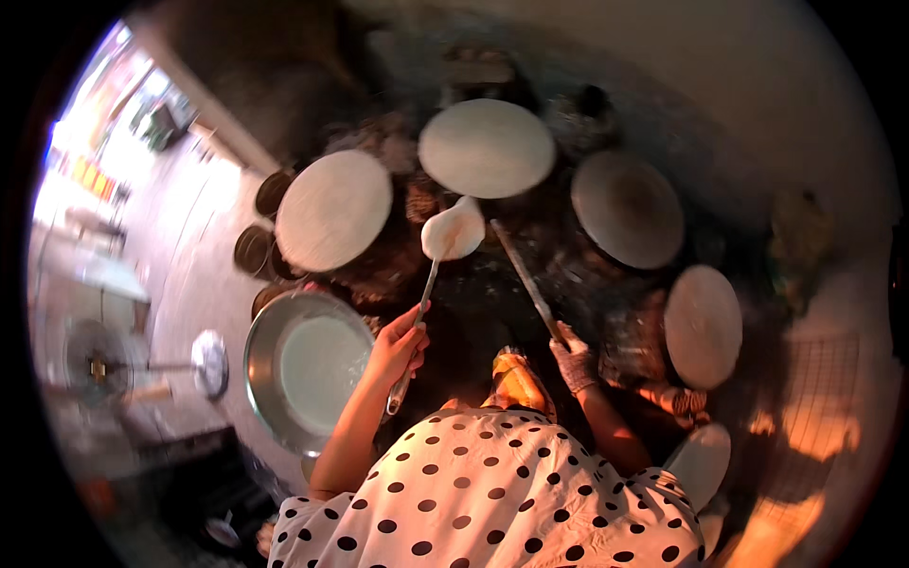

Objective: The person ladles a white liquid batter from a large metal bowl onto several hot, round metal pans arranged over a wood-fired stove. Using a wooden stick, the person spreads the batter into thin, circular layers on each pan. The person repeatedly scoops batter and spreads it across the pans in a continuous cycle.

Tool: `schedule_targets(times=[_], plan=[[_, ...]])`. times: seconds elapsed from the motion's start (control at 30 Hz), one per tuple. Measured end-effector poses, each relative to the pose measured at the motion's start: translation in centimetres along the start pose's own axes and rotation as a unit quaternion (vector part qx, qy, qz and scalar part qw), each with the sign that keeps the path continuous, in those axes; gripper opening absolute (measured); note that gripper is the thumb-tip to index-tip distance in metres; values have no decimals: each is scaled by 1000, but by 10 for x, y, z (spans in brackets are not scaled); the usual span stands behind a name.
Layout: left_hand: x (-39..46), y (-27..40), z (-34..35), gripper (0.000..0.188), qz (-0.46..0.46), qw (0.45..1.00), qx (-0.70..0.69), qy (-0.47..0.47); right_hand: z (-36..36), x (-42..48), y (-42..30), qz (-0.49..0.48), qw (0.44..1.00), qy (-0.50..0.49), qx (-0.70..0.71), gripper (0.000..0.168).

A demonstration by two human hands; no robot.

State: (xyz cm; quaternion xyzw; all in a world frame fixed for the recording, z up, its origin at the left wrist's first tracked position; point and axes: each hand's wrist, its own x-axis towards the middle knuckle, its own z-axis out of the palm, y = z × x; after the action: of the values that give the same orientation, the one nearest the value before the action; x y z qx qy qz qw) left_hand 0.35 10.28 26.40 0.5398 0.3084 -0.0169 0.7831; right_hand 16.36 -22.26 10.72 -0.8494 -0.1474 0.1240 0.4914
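My left hand grips the metal handle of a ladle; white liquid coats its round bowl, which hangs just in front of the far round griddle. In my right hand, which wears a light glove, is a thin stick angled forward and to the left. Pale white layers appear to cover the far griddle and the left griddle. A darker brownish patch marks the right griddle. Beside my left forearm stands a wide metal basin holding white liquid.
Another round pale griddle is further right, with a pale disc nearer me. Dark cylindrical containers stand behind the basin. An electric fan is at far left. A wire grid lies at right.
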Motion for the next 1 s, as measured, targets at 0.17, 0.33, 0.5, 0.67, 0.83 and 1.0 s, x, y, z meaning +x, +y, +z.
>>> schedule_targets(times=[0.17, 0.33, 0.5, 0.67, 0.83, 1.0], plan=[[135, 48, 130, 24, -215, 944, -135, -212, -113, -66, 73, 122, 973, 179, 83, 44], [259, 71, 275, 15, -223, 913, 94, -327, -194, -57, 67, 52, 959, 267, -79, 45], [315, 63, 415, 19, -141, 904, 249, -316, -255, 3, 117, 69, 929, 260, -254, 44], [362, 29, 472, 18, -25, 886, 359, -292, -277, 55, 134, 82, 905, 262, -324, 43], [391, 9, 480, 27, 137, 834, 492, -211, -245, 101, 135, 199, 915, 228, -266, 39], [430, 14, 450, 43, 254, 680, 677, -119, -185, 106, 138, 75, 917, 386, -65, 40]])
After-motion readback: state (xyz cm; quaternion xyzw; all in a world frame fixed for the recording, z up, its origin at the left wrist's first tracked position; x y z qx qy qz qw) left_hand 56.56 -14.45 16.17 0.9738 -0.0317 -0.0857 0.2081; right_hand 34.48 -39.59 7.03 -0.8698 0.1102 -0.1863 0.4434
